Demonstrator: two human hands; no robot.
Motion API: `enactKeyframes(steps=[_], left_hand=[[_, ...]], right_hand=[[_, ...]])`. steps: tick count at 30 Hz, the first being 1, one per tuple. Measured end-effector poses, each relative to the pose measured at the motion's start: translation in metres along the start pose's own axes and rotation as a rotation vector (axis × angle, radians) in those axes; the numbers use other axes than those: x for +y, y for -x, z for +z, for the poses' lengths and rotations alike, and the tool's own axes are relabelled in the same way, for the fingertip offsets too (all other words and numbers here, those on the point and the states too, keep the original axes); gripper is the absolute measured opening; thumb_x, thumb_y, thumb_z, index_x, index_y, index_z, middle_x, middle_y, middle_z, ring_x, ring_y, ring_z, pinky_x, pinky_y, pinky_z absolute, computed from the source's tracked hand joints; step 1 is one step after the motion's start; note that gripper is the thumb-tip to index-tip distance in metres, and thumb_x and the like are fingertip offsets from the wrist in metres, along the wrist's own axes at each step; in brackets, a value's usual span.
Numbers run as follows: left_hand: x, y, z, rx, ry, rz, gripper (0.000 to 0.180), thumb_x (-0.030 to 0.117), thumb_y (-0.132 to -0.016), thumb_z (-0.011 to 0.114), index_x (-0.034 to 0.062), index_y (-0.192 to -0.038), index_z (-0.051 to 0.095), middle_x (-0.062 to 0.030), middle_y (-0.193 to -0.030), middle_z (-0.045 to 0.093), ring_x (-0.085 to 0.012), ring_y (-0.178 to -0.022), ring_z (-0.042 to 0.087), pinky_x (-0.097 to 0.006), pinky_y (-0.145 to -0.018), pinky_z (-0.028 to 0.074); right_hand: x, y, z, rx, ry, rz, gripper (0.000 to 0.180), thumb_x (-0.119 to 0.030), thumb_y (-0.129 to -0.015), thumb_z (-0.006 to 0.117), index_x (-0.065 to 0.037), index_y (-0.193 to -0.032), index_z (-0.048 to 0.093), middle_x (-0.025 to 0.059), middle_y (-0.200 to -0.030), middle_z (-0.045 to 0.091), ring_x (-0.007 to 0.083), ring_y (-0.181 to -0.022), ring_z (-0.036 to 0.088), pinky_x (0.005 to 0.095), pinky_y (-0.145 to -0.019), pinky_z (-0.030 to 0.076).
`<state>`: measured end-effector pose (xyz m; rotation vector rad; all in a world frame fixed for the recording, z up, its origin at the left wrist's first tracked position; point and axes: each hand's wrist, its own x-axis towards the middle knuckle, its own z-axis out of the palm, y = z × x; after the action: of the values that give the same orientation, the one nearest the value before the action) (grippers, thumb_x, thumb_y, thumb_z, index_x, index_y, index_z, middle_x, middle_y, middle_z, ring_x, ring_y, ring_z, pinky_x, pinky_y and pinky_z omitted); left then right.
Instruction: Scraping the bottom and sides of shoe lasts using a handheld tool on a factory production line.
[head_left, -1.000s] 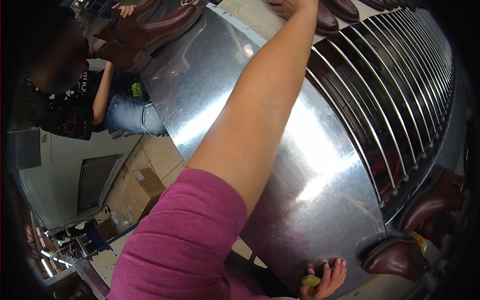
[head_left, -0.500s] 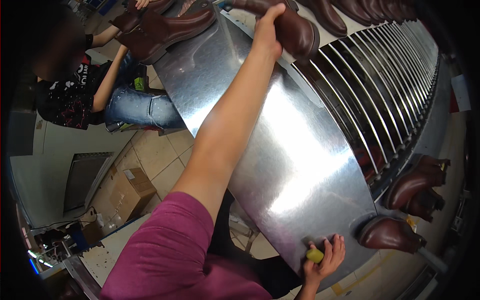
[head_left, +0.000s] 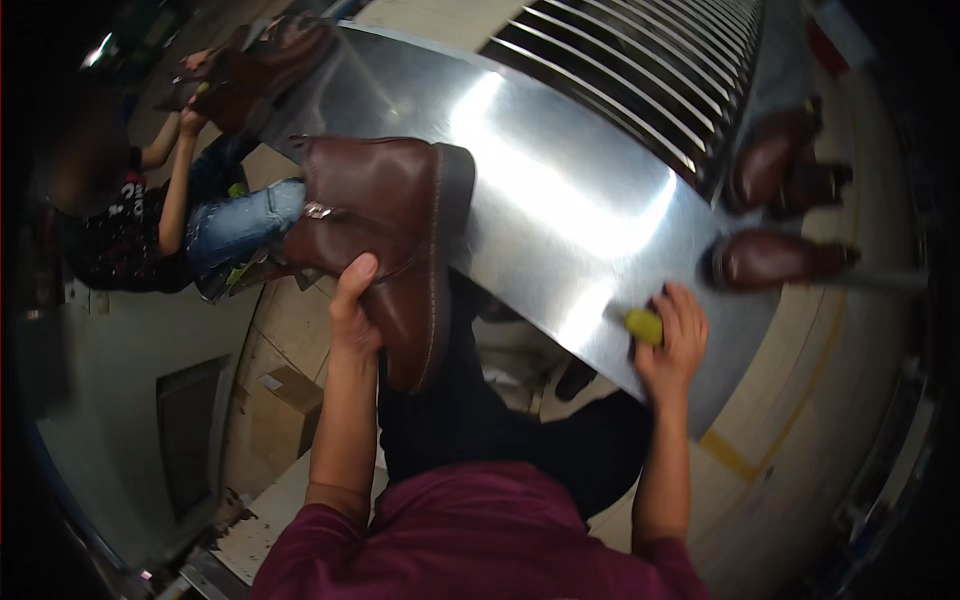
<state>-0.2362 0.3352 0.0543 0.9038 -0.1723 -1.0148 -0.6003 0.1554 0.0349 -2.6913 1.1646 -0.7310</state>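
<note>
A brown leather ankle boot (head_left: 395,220) with a dark sole is held up in front of me, over the table's near left edge. My left hand (head_left: 352,312) is closed around its front part, thumb on the upper, toe pointing down toward me. A small metal piece shows on the shaft. Low over the metal table (head_left: 560,190), at the right, my right hand (head_left: 675,345) is closed on a tool with a yellow-green handle (head_left: 643,326). The tool's tip is blurred, so its kind cannot be made out.
Several brown boots (head_left: 775,258) stand beyond the table's right end. A slatted roller conveyor (head_left: 620,75) runs along the far side. At the left, a co-worker (head_left: 150,215) handles another brown boot (head_left: 245,85). A cardboard box (head_left: 285,410) sits on the floor, lower left.
My left hand has come back from the far side of the table, bringing the boot close to me. The view has turned. My right hand keeps the yellow-green-handled tool.
</note>
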Motion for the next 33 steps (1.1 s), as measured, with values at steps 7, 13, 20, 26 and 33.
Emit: enactKeyframes(steps=[7, 13, 20, 26, 33], left_hand=[[-0.007, 0.057, -0.001, -0.131, -0.707, 0.151, 0.087, 0.021, -0.079, 0.077, -0.0014, -0.153, 0.037, -0.0178, -0.146, 0.05, -0.0301, -0.132, 0.052, -0.043, -0.112, 0.042], [-0.007, 0.077, 0.009, -0.389, -1.134, 0.19, 0.073, -0.003, -0.073, 0.082, -0.002, -0.139, 0.051, -0.012, -0.129, 0.061, -0.0244, -0.119, 0.059, -0.038, -0.105, 0.046], [-0.015, 0.083, 0.001, -0.265, -1.18, 0.282, 0.092, 0.013, -0.068, 0.097, -0.0009, -0.144, 0.046, -0.0139, -0.137, 0.059, -0.0268, -0.121, 0.06, -0.04, -0.104, 0.051], [-0.019, 0.088, 0.023, -0.267, -1.141, 0.244, 0.095, 0.018, -0.076, 0.092, 0.0005, -0.152, 0.038, -0.0173, -0.154, 0.046, -0.0298, -0.139, 0.048, -0.045, -0.116, 0.039], [-0.015, 0.076, 0.026, -0.405, -1.133, 0.138, 0.097, 0.035, -0.077, 0.09, -0.0024, -0.152, 0.042, -0.0191, -0.151, 0.05, -0.0302, -0.14, 0.049, -0.042, -0.119, 0.035]], right_hand=[[0.006, 0.006, 0.006, 0.037, -0.062, 0.068, 0.048, -0.012, -0.071, 0.075, -0.011, -0.118, 0.067, 0.0089, -0.13, 0.063, 0.032, -0.129, 0.057, 0.0492, -0.109, 0.041], [-0.006, 0.017, -0.006, 0.283, -0.633, 0.352, 0.036, -0.014, -0.086, 0.071, -0.01, -0.122, 0.068, 0.0088, -0.1, 0.073, 0.0226, -0.092, 0.073, 0.0338, -0.079, 0.056], [-0.073, -0.039, -0.008, 0.202, -1.762, 0.693, 0.034, -0.021, -0.096, 0.066, 0.001, -0.121, 0.065, 0.0049, -0.071, 0.063, 0.0128, -0.058, 0.061, 0.0256, -0.053, 0.046], [-0.096, -0.067, 0.02, 0.234, -2.309, 0.931, 0.023, -0.025, -0.097, 0.065, -0.002, -0.1, 0.065, -0.0011, -0.056, 0.043, 0.0115, -0.045, 0.044, 0.0276, -0.045, 0.036], [-0.108, -0.08, 0.02, 0.299, -2.195, 1.006, 0.018, -0.022, -0.098, 0.066, -0.004, -0.098, 0.061, -0.0019, -0.057, 0.043, 0.0113, -0.042, 0.041, 0.0264, -0.042, 0.034]])
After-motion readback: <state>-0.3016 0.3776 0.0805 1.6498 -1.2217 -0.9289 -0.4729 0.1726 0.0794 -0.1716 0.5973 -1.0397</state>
